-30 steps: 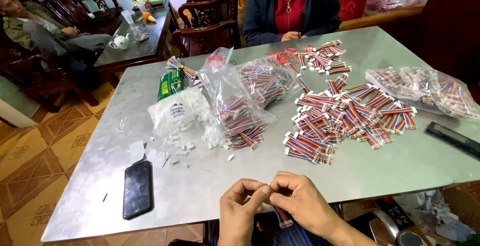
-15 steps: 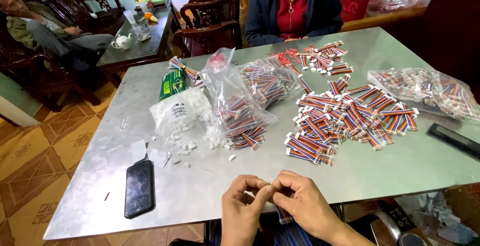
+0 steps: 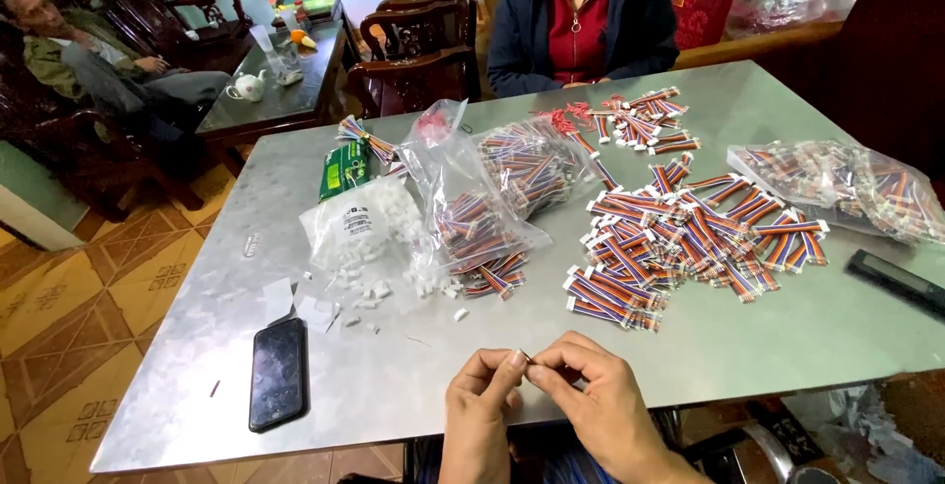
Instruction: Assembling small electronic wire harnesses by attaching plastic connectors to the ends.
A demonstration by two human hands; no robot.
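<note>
At the near edge of the grey metal table [image 3: 807, 336] my left hand [image 3: 479, 407] and my right hand [image 3: 596, 397] meet fingertip to fingertip. Between the fingertips they pinch a tiny dark part [image 3: 526, 355]; what it is cannot be made out. Just beyond the hands lies a spread of short multicoloured ribbon cables with white connectors [image 3: 679, 233]. A clear bag of small white connector housings [image 3: 359, 226] lies to the left, with loose white housings [image 3: 369, 292] scattered in front of it.
A black phone [image 3: 277, 373] lies at the near left. Clear bags of cables sit at the centre [image 3: 472, 218] and far right [image 3: 837, 184]. A dark flat device [image 3: 896, 282] rests at the right edge. One person sits across the table [image 3: 586, 16], another on a chair at the far left [image 3: 89, 56].
My hands have stayed at the near table edge, with the fingers working slightly around the small part. Nothing on the table has moved.
</note>
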